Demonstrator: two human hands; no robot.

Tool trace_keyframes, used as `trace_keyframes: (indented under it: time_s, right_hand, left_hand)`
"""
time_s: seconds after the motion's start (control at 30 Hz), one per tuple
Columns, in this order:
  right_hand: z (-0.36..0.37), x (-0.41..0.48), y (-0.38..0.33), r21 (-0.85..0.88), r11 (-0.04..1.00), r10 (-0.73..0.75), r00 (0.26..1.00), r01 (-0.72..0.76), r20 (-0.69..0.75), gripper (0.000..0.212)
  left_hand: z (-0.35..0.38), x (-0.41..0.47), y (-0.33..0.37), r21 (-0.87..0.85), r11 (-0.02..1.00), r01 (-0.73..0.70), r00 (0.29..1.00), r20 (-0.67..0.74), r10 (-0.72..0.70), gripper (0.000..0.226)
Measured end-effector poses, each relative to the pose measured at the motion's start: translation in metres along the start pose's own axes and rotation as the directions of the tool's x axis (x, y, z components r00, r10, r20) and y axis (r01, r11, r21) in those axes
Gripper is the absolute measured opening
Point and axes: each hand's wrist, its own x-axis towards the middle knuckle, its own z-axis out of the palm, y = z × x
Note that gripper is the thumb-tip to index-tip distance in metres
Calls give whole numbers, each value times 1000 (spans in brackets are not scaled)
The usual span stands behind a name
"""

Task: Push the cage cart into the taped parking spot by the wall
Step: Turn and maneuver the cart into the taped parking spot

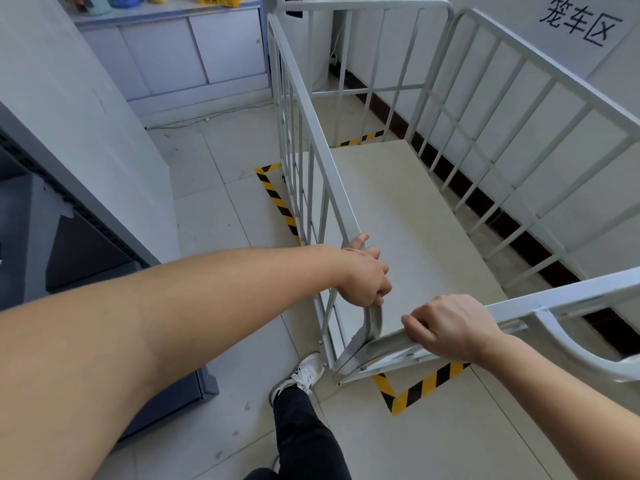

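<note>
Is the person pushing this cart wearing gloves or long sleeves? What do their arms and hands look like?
No gloves: the left hand and right hand are bare, and both forearms are uncovered, with no sleeve in view. No watch or ring shows on either one.

Pale floor tiles [207, 209] spread left of the fingers [414, 325]; beyond them stands a low white cabinet [194, 53], and to the right a paper sign [581, 26] hangs on the white wall [623, 81].
</note>
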Motion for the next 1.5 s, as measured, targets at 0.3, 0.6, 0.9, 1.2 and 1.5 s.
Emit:
trace_keyframes:
  time_s: [0.3, 0.6, 0.9, 1.2, 1.5]
  right_hand:
    - [0, 1, 2, -21, 1000, -2, 1000, 2, 10, 61]
    - [-7, 7, 13, -41, 999, 14, 1000, -14, 12, 55]
    - [-3, 5, 15, -30, 1000, 6, 1000, -6, -5, 58]
    - [-2, 5, 14, -12, 1000, 12, 1000, -12, -9, 60]
    - [-2, 3, 15, -27, 999, 20, 1000, -20, -2, 57]
  left_hand:
    - [-1, 3, -1, 2, 1000, -5, 1000, 4, 5, 35]
    - [-6, 16, -5, -14, 1000, 7, 1000, -5, -7, 34]
    - [-8, 16, -2, -13, 1000, 11, 1000, 4, -11, 34]
    - [-4, 17, -4, -16, 1000, 11, 1000, -15, -11, 34]
    - [-4, 19, -2, -7, 1000, -4, 1000, -22, 4, 34]
